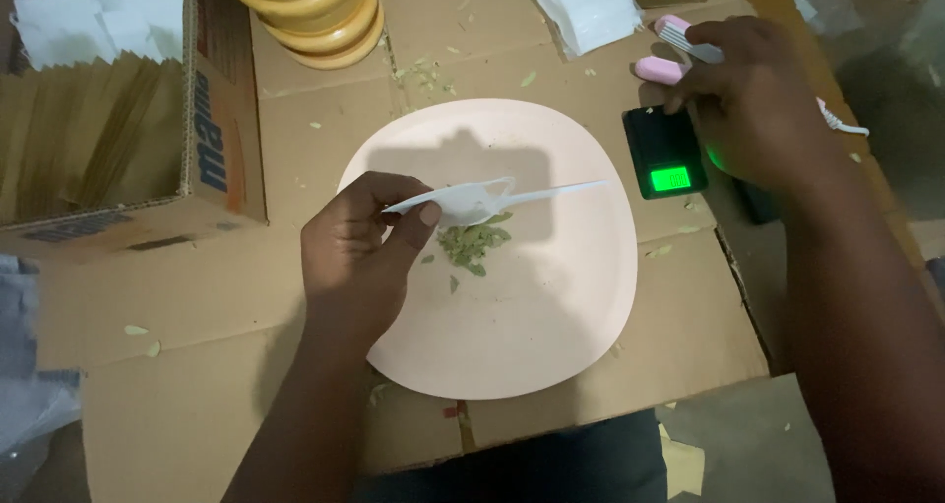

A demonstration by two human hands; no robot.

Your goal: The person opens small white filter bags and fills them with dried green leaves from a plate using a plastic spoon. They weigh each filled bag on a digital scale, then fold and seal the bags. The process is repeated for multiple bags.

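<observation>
Head view: my left hand [356,257] pinches a small white pouch [463,203] over the pink plate [551,316], above green pods [472,242]. Right of the plate, my right hand [753,104] grips a pink sealer [679,45] beside the scale [665,154].

"What kind of place am I looking at?"

"I think it is a small packing spot, maybe in a home. The work top is just flat brown cardboard [551,365]."

"What else tells you that?"

"On the far left I see a cardboard box [118,149] full of paper bags. On the right sits a little black scale [666,154] with a green light. Far back stands a yellow jar [315,16], and a pale pink plate [532,336] holds dried green bits [472,242]."
</observation>
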